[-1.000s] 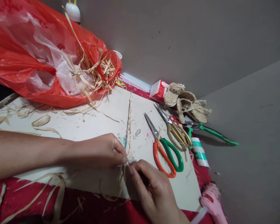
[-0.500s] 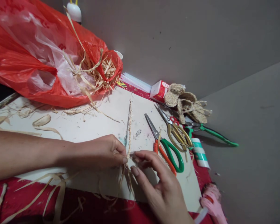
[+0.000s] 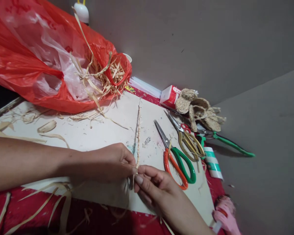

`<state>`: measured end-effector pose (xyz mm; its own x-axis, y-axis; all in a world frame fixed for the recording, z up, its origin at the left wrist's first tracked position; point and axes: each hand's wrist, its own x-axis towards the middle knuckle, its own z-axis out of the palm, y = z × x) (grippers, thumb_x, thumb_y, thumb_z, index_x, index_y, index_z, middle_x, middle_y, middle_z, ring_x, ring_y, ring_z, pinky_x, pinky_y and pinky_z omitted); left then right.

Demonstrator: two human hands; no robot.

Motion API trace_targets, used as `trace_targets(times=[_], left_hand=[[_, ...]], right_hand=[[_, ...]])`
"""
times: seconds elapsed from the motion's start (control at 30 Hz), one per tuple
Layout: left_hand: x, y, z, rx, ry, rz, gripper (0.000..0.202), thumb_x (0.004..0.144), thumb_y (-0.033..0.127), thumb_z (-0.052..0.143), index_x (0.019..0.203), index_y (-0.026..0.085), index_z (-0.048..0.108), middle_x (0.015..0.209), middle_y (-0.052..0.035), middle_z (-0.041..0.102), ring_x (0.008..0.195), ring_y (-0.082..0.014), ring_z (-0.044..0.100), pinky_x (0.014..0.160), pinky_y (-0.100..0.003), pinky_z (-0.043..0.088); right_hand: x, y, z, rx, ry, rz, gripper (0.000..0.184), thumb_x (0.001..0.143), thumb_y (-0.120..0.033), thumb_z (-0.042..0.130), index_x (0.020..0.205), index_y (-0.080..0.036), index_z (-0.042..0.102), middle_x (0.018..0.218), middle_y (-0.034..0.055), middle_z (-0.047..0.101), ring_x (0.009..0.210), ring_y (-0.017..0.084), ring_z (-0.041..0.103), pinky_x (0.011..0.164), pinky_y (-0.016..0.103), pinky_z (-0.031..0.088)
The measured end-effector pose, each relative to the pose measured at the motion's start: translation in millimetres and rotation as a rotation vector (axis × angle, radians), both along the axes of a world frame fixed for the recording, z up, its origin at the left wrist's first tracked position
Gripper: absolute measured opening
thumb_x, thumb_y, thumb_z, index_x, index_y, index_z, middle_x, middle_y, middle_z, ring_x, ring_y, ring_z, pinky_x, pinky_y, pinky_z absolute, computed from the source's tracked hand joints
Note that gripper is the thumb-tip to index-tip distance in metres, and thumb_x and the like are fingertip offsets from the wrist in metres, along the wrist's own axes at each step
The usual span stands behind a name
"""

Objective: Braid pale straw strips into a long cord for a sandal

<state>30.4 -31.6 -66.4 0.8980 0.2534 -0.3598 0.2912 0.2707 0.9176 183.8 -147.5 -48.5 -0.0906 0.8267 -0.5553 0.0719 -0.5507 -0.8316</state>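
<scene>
A thin cord of twisted straw strips (image 3: 138,130) lies lengthwise on the white board (image 3: 107,130), its near end between my two hands. My left hand (image 3: 115,161) comes in from the left and pinches this near end between thumb and fingers. Right beside it, my right hand (image 3: 159,187) is closed at the cord's end, thumb against the fingers, on the loose straw strips there. The fingers partly hide these strips. To the right of my right hand lie scissors with orange and green handles (image 3: 183,163).
A red plastic bag (image 3: 51,102) with dry straw (image 3: 116,71) stands at the back left. Gold-handled scissors (image 3: 186,140), green-handled pliers (image 3: 232,145), a tape roll (image 3: 213,163), woven straw pieces (image 3: 201,109) and a pink glue gun (image 3: 225,212) line the right. Loose strips (image 3: 63,209) lie in front.
My right hand has moved in from a more open pose and closed on the strips at the cord's end. My left hand keeps its pinch. The whole view has shifted slightly.
</scene>
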Motion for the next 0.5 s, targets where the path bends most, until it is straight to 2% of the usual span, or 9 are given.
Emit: trace_targets(times=[0.1,0.17,0.27,0.37,0.5], left_hand=[[-1,0,-0.8,-0.007,0.025,-0.004,0.019,0.071,0.033,0.057,0.063,0.015,0.056,0.05,0.0064,0.04,0.047,-0.007,0.03,0.046,-0.021,0.022],[-1,-1,-0.3,-0.036,0.028,-0.006,0.017,0.071,0.032,0.056,0.065,0.016,0.056,0.05,0.0067,0.041,0.046,-0.0069,0.029,0.045,-0.021,0.021],[-2,-1,1.7,-0.068,0.034,-0.007,0.018,0.072,0.033,0.056,0.065,0.017,0.053,0.05,0.007,0.04,0.045,-0.0067,0.029,0.044,-0.021,0.02],[-3,0,2.4,-0.055,0.072,-0.034,0.019,0.072,0.034,0.057,0.065,0.018,0.051,0.049,0.008,0.034,0.044,-0.0065,0.027,0.043,-0.021,0.019],[-3,3,-0.1,-0.02,0.036,-0.067,0.019,0.076,0.034,0.056,0.067,0.017,0.053,0.05,0.0072,0.035,0.046,-0.0069,0.028,0.044,-0.021,0.019]], right_hand=[[-2,1,9.6,0.115,-0.27,0.098,0.031,0.092,-0.042,0.049,0.073,-0.016,0.051,0.065,-0.0031,0.044,0.058,0.009,0.035,0.052,0.021,0.028],[-3,2,14.0,0.157,-0.356,0.172,0.031,0.094,-0.04,0.045,0.073,-0.017,0.048,0.066,-0.0033,0.041,0.062,0.01,0.036,0.056,0.022,0.03],[-1,2,13.0,0.096,-0.291,0.191,0.033,0.095,-0.042,0.038,0.073,-0.018,0.045,0.065,-0.0041,0.036,0.06,0.01,0.032,0.053,0.022,0.029],[2,0,5.6,0.02,-0.16,0.121,0.034,0.094,-0.044,0.04,0.071,-0.019,0.04,0.062,-0.0057,0.03,0.055,0.009,0.026,0.048,0.021,0.024],[3,-1,0.3,-0.006,-0.059,0.051,0.034,0.093,-0.045,0.043,0.07,-0.02,0.039,0.061,-0.0062,0.026,0.054,0.009,0.021,0.047,0.021,0.02]])
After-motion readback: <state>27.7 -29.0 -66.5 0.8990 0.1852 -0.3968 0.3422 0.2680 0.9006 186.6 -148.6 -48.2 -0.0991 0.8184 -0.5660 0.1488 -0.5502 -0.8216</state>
